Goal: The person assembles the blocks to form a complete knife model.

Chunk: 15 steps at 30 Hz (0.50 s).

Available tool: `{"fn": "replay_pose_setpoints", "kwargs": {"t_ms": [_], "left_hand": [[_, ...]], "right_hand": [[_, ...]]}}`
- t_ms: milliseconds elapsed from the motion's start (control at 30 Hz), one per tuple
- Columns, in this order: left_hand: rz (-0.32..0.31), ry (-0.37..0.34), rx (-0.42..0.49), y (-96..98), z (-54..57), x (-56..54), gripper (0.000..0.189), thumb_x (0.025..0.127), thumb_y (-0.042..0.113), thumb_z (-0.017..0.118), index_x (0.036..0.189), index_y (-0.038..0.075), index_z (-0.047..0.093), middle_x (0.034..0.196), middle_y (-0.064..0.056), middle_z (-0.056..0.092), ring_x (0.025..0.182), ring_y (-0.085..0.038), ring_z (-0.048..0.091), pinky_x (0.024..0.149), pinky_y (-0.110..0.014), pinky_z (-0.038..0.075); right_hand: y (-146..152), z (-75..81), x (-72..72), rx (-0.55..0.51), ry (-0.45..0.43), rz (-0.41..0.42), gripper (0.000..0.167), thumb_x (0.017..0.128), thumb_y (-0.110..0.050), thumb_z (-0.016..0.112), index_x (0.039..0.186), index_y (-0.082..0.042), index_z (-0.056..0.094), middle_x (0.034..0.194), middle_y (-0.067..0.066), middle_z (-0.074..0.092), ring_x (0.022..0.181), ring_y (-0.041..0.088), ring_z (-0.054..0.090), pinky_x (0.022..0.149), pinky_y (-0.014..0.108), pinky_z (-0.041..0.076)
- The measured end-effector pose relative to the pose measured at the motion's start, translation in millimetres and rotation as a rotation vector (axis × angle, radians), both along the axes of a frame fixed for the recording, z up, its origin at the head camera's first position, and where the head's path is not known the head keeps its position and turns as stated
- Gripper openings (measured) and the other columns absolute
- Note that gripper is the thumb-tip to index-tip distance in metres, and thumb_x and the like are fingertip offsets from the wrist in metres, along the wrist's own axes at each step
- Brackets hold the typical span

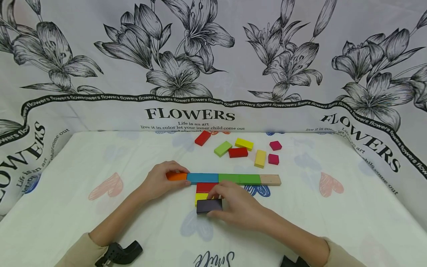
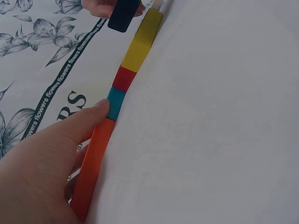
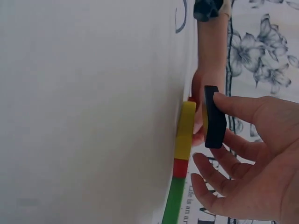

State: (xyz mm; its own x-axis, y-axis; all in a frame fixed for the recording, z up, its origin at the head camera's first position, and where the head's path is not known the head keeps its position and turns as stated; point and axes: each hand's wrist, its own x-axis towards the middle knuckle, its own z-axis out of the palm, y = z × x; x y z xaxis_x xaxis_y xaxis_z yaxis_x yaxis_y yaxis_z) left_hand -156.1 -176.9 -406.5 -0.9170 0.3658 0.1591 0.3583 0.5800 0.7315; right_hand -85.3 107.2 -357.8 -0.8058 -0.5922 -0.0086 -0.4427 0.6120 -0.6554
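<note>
In the head view, a straight row of wooden blocks lies flat: an orange block (image 1: 177, 177), a blue block (image 1: 202, 178), green blocks (image 1: 239, 179) and a plain wood block (image 1: 270, 180). My left hand (image 1: 159, 179) grips the row's orange end between thumb and fingers, fingertips reaching the blue block. Below the blue part lie a red block (image 1: 205, 187) and a yellow block (image 1: 200, 199). Pinched in my right hand (image 1: 241, 207) is a black block (image 1: 209, 206), held over the yellow one and partly covering it. The right wrist view shows the black block (image 3: 215, 119) raised off the cloth.
Beyond the row lie loose blocks: a far red block (image 1: 202, 138), a light green block (image 1: 222, 149), a second red block (image 1: 238, 152), yellow blocks (image 1: 260, 158) and magenta blocks (image 1: 273, 159). A flower-printed cloth (image 1: 200, 124) rises behind the white table cover (image 1: 150, 230).
</note>
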Motion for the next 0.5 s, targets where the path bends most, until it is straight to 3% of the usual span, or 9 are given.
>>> {"fn": "replay_pose_setpoints", "kwargs": {"t_ms": [500], "left_hand": [[-0.006, -0.001, -0.005, -0.8, 0.6, -1.1, 0.027, 0.086, 0.028, 0.089, 0.111, 0.021, 0.082, 0.105, 0.009, 0.074, 0.107, -0.018, 0.062, 0.092, -0.04, 0.051]], "right_hand": [[-12, -1.4, 1.8, 0.089, 0.031, 0.014, 0.031, 0.086, -0.027, 0.089, 0.111, -0.017, 0.074, 0.108, -0.004, 0.061, 0.102, 0.011, 0.057, 0.088, 0.024, 0.056]]}}
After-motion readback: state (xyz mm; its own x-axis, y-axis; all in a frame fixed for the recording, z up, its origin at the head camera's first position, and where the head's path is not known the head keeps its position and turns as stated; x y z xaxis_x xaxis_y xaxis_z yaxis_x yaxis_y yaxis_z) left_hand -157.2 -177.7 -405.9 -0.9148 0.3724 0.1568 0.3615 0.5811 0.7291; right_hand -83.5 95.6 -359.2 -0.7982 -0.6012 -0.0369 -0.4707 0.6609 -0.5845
